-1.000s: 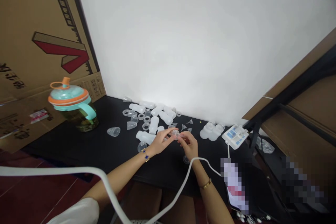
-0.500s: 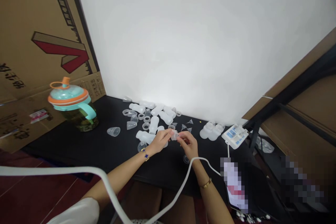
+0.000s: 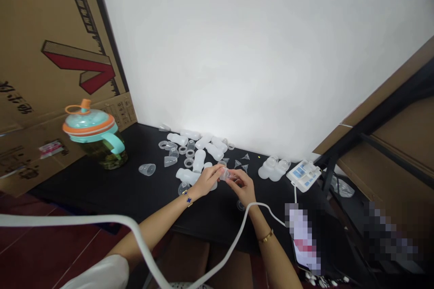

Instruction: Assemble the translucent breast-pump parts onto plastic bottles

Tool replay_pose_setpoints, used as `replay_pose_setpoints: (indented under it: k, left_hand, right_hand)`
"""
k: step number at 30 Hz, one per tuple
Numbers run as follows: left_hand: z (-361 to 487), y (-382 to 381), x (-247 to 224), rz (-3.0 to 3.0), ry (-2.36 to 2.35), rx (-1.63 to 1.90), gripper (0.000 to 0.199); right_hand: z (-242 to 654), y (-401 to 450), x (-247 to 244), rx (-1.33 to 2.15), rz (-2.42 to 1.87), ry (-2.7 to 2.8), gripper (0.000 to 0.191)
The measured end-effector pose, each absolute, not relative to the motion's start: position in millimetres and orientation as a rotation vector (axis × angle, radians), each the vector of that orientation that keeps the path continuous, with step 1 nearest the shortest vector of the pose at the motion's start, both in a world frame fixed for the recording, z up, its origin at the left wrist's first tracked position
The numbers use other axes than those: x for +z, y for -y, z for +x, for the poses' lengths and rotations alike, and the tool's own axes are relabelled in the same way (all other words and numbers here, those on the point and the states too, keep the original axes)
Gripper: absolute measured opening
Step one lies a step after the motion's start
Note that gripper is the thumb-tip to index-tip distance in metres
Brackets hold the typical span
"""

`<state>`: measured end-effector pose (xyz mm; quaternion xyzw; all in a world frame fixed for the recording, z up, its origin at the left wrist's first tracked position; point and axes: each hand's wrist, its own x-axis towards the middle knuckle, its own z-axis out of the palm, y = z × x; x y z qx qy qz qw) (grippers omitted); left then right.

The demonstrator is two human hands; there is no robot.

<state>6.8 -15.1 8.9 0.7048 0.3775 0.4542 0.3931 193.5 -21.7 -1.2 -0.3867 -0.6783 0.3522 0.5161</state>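
My left hand (image 3: 206,181) and my right hand (image 3: 244,188) meet above the black table, both with fingers closed on a translucent bottle ring (image 3: 224,174). A clear, pointed nipple seems to sit in it, partly covered by my right fingertips. White bottles (image 3: 198,161) lie on their sides just beyond my left hand. Among them are loose translucent rings (image 3: 188,162) and clear domed caps (image 3: 170,161). Small clear nipples (image 3: 237,163) lie beyond my right hand. A clear cap (image 3: 184,188) is beside my left wrist, and a round piece (image 3: 241,205) is partly behind my right wrist.
A pitcher with an orange-rimmed lid (image 3: 92,133) stands at the left by a cardboard box (image 3: 50,18). At the right are several bottles with nipples (image 3: 274,169), a white power strip (image 3: 303,175) and a phone (image 3: 303,239). A white cable (image 3: 135,235) loops across the front.
My right fingers have shifted slightly left, closer around the bottle ring. My left hand keeps its hold, and the pieces on the table stay where they were.
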Motion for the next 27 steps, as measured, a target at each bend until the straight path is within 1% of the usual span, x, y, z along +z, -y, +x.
replay_pose_setpoints:
  k: [7,11,14,17,21,24,27]
  left_hand:
    - [-5.3,6.3,16.5,1.764,-0.928,1.111,0.054]
    - [-29.6,-2.8,29.7,1.855,-1.01,1.06,0.05]
    - [-45.2,-7.8,33.0,2.088,-1.057,0.952,0.06]
    - [-48.7,-11.5,24.8,2.321,-1.246,0.963,0.063]
    - [-37.5,-14.7,4.8,2.419,-1.606,0.991,0.066]
    - [-26.4,-13.8,-6.9,2.445,-1.678,0.974,0.071]
    - [-17.4,-10.1,-12.8,2.463,-1.624,0.952,0.076]
  right_hand:
    - [194.0,19.3,-6.3,0.885,-0.993,1.473,0.024]
    - [195.9,16.8,-6.1,0.89,-1.03,1.374,0.03]
    - [196.8,14.3,-5.3,0.894,-1.043,1.309,0.038]
    - [197.1,11.5,-6.1,0.909,-1.042,1.249,0.041]
    - [197.3,9.1,-7.5,0.905,-1.037,1.192,0.042]
    - [197.1,9.1,-7.3,0.904,-1.022,1.169,0.043]
    - [197.2,9.7,-6.9,0.916,-1.022,1.168,0.043]
